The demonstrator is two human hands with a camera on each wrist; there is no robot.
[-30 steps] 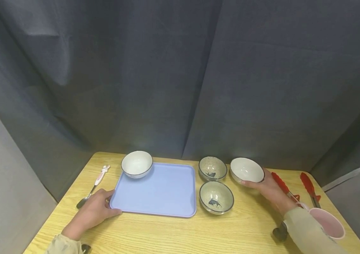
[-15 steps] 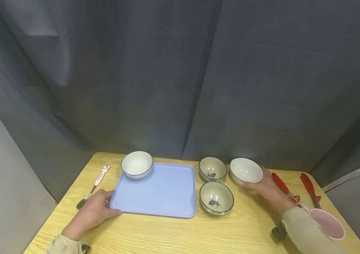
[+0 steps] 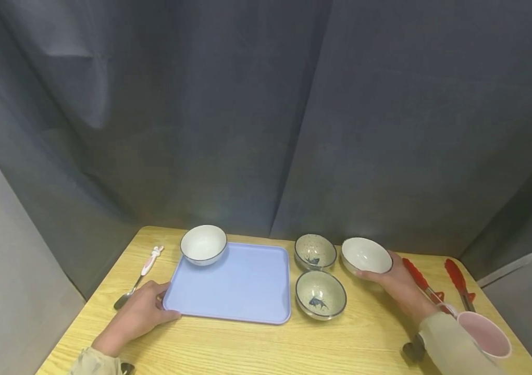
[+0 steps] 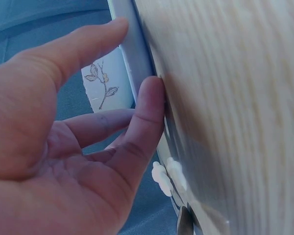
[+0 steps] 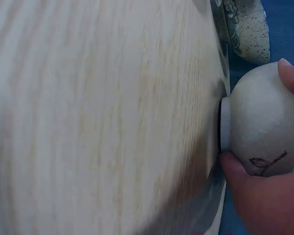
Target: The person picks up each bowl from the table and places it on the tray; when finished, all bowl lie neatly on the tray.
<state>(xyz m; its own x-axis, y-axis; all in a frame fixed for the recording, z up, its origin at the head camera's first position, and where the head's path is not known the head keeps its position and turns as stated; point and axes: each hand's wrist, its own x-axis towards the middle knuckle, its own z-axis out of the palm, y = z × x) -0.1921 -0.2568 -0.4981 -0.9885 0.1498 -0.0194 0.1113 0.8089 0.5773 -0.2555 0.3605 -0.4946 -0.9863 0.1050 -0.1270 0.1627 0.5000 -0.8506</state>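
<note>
In the head view, my left hand point(image 3: 140, 311) holds the near left corner of a pale lilac tray point(image 3: 242, 286), thumb at its front edge and fingers at its side. A white bowl point(image 3: 203, 244) with a dark rim stands on the tray's far left corner. On the right, my right hand point(image 3: 401, 289) grips a second white bowl point(image 3: 365, 254). The right wrist view shows digits at this bowl's rim and near its foot point(image 5: 226, 125), which is at the tabletop. Two speckled bowls with fish pictures, one far point(image 3: 314, 250) and one near point(image 3: 320, 294), stand between tray and right hand.
A spoon point(image 3: 146, 268) with a rabbit-topped handle lies left of the tray. Two red-tipped tongs point(image 3: 415, 273) and a pink cup point(image 3: 483, 333) are at the right, the cup partly behind my sleeve. A dark curtain point(image 3: 266, 114) hangs behind the wooden table point(image 3: 247, 349).
The whole head view has shifted slightly downward in the frame. Both hands keep their holds, and the bowls and tray look unmoved on the table.
</note>
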